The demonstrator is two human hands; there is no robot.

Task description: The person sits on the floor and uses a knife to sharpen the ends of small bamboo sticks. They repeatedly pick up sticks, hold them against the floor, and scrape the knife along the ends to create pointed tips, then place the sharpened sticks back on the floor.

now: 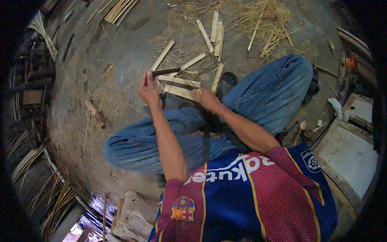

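My left hand (149,89) is raised over the floor in front of my crossed legs, thumb and fingers closed on the end of a dark, flat strip (168,71) that points right. My right hand (206,99) is closed around the near end of a knife; its long, dark blade (179,84) reaches left toward my left hand, just below the strip. Beneath both hands lie pale split bamboo slats (180,92). Whether the blade touches the strip or a slat, I cannot tell.
More bamboo slats (219,38) lie ahead, beside a heap of shavings (268,18). A bundle of sticks (120,11) is at the far left. A short bamboo tube (96,114) lies left of my knee. White-topped boards (346,155) stand at the right.
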